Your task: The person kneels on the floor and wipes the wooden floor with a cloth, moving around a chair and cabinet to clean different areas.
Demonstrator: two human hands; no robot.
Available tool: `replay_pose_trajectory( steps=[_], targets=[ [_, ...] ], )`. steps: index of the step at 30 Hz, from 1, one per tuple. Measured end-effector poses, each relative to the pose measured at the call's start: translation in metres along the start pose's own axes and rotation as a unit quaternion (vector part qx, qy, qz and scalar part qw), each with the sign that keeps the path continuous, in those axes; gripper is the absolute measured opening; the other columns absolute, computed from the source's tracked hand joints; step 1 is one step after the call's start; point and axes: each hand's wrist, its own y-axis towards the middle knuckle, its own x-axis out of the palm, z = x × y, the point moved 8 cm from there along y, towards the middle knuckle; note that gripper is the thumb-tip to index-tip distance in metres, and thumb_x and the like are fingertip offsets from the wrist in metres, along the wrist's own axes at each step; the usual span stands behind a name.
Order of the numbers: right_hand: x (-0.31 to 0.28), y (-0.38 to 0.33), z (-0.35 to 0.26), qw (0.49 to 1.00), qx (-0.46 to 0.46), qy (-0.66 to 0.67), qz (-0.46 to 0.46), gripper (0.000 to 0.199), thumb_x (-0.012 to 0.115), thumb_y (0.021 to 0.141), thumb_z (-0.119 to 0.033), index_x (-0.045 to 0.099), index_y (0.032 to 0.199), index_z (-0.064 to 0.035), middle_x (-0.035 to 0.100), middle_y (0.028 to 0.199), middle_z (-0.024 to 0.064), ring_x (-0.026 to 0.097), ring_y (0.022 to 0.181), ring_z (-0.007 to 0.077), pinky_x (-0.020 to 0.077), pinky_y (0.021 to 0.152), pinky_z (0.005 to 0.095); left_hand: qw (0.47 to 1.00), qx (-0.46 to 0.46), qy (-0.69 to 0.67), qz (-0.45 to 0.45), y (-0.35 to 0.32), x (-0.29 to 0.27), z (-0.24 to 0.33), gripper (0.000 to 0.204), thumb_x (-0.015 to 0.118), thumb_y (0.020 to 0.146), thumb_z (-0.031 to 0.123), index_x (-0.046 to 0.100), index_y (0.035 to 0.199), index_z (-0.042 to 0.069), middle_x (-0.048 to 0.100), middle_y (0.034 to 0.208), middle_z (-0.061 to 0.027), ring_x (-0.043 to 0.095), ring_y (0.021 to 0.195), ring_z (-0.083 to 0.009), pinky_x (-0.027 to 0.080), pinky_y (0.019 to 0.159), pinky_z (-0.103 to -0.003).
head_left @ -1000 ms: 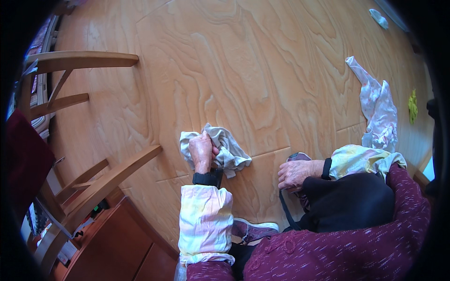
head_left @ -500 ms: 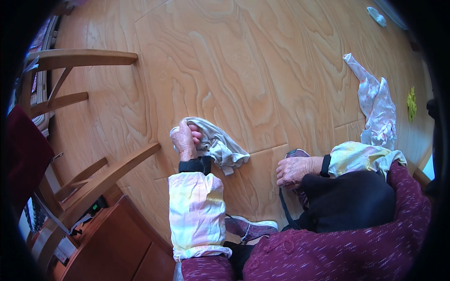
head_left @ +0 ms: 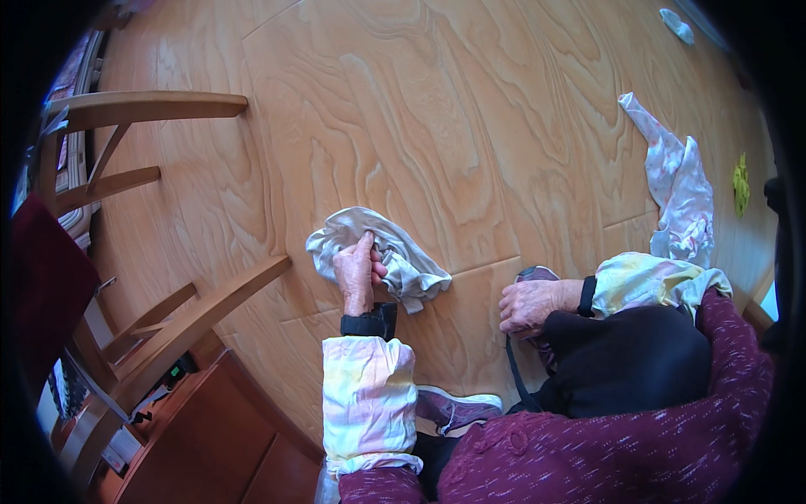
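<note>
My left hand [head_left: 358, 272] presses a crumpled grey-white cloth [head_left: 395, 249] onto the wooden table [head_left: 437, 126], fingers closed into its folds. My right hand [head_left: 532, 306] rests at the table's near edge, fingers curled, touching a dark strap and the black bag [head_left: 634, 361] in my lap. Both sleeves carry pale yellow-and-pink covers over a maroon sweater.
A pale pink-white cloth [head_left: 676, 189] lies on the table at the right. A small white thing [head_left: 676, 23] sits at the far right, a yellow-green object [head_left: 740, 183] near the right rim. Two wooden chairs [head_left: 134, 109] stand at the left, a brown cabinet [head_left: 210, 437] below.
My left hand slid the grey cloth left across the table, then slightly back toward the middle. My right hand stayed at the table edge.
</note>
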Motion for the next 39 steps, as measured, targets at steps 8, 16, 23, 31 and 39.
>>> replay_pose_trajectory(
  steps=[8, 16, 23, 31, 39],
  targets=[
    [0.000, 0.001, 0.001, 1.000, 0.000, 0.013, -0.003, 0.020, 0.063, 0.075, -0.029, 0.058, 0.081, -0.0109, 0.062, 0.079, 0.0041, 0.059, 0.086, 0.0240, 0.0428, 0.078, 0.0374, 0.990, 0.090, 0.093, 0.049, 0.032, 0.013, 0.056, 0.042, 0.061, 0.086, 0.033, 0.059, 0.056, 0.003, 0.054, 0.043, -0.0063, 0.048, 0.033, -0.0121, 0.036, 0.034, -0.027],
    [-0.001, 0.000, 0.002, 1.000, 0.016, 0.003, -0.009, 0.017, 0.062, 0.075, -0.028, 0.059, 0.081, -0.0123, 0.063, 0.080, 0.0034, 0.059, 0.086, 0.0232, 0.0429, 0.078, 0.0371, 0.992, 0.088, 0.093, -0.005, 0.015, 0.014, 0.043, 0.048, 0.055, 0.090, 0.035, 0.057, 0.054, 0.004, 0.053, 0.042, -0.0051, 0.042, 0.030, -0.0102, 0.030, 0.031, -0.025],
    [0.000, -0.001, 0.002, 1.000, 0.014, 0.002, -0.004, 0.017, 0.062, 0.076, -0.027, 0.059, 0.082, -0.0120, 0.062, 0.080, 0.0037, 0.059, 0.086, 0.0231, 0.0431, 0.078, 0.0369, 0.994, 0.081, 0.069, 0.038, 0.019, 0.015, 0.033, 0.052, 0.053, 0.091, 0.040, 0.059, 0.055, 0.003, 0.052, 0.041, -0.0052, 0.043, 0.030, -0.0126, 0.032, 0.031, -0.028],
    [0.001, 0.000, 0.001, 1.000, 0.006, -0.028, 0.012, 0.016, 0.063, 0.074, -0.026, 0.059, 0.082, -0.0128, 0.061, 0.079, 0.0027, 0.058, 0.084, 0.0223, 0.0423, 0.077, 0.0362, 0.996, 0.055, 0.064, 0.023, 0.022, 0.017, 0.031, 0.053, 0.056, 0.089, 0.043, 0.057, 0.054, 0.003, 0.052, 0.041, -0.0053, 0.041, 0.030, -0.0112, 0.030, 0.031, -0.026],
    [0.012, 0.000, 0.007, 0.996, 0.058, -0.065, 0.019, 0.013, 0.061, 0.073, -0.026, 0.058, 0.079, -0.0156, 0.059, 0.076, 0.0006, 0.058, 0.082, 0.0205, 0.0409, 0.076, 0.0353, 0.998, 0.046, 0.026, 0.031, 0.023, 0.015, 0.026, 0.050, 0.059, 0.088, 0.037, 0.060, 0.054, -0.001, 0.053, 0.042, -0.0077, 0.047, 0.032, -0.0134, 0.036, 0.034, -0.028]
  ],
)
